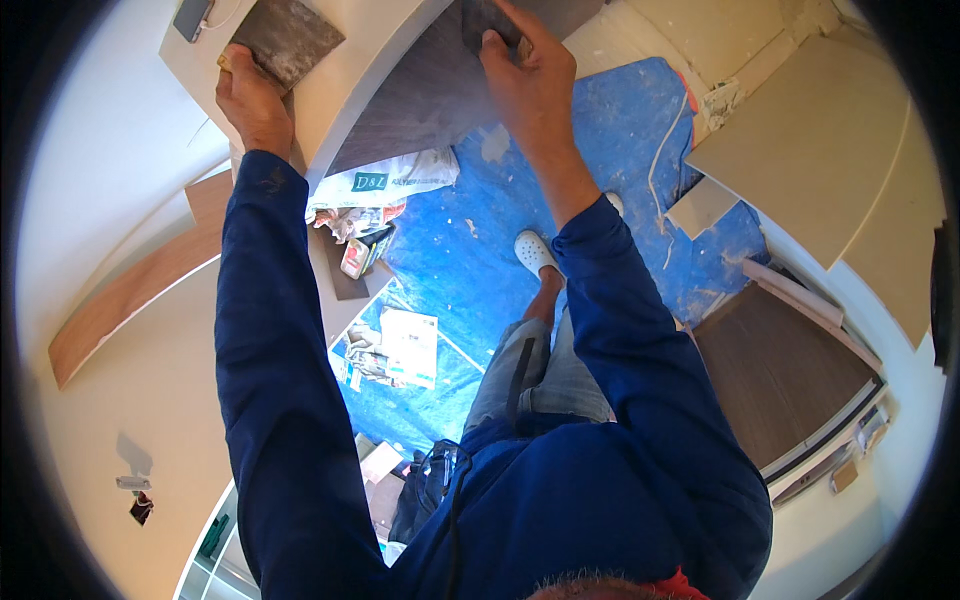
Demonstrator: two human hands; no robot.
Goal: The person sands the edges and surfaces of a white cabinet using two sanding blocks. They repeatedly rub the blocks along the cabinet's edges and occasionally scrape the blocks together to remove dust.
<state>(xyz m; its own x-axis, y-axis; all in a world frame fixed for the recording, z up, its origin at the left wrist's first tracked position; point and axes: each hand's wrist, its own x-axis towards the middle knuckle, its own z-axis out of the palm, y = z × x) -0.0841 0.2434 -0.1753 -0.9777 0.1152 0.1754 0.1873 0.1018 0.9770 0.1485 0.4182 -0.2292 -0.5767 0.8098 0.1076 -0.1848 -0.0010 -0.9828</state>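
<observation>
At the upper left, my left hand (251,97) is closed around something small and yellowish at its fingertips, beside a square, dusty dark sheet (289,37) on a light panel (202,71). What exactly the hand grips is unclear. My right hand (529,79), at the top centre, pinches a small dark flat piece (486,28) between thumb and fingers. This piece lies against a large dark wood-grain panel (420,97) with a pale curved edge, and its outline blends into the panel. A phone (192,18) with a white cable lies at the top left.
Blue sheeting (450,255) covers the floor, with a white printed bag (390,180), papers (409,349) and a white cord (656,161) on it. Beige boards (810,150) and a dark panel (780,367) stand at the right. A reddish-brown curved strip (135,300) is at the left.
</observation>
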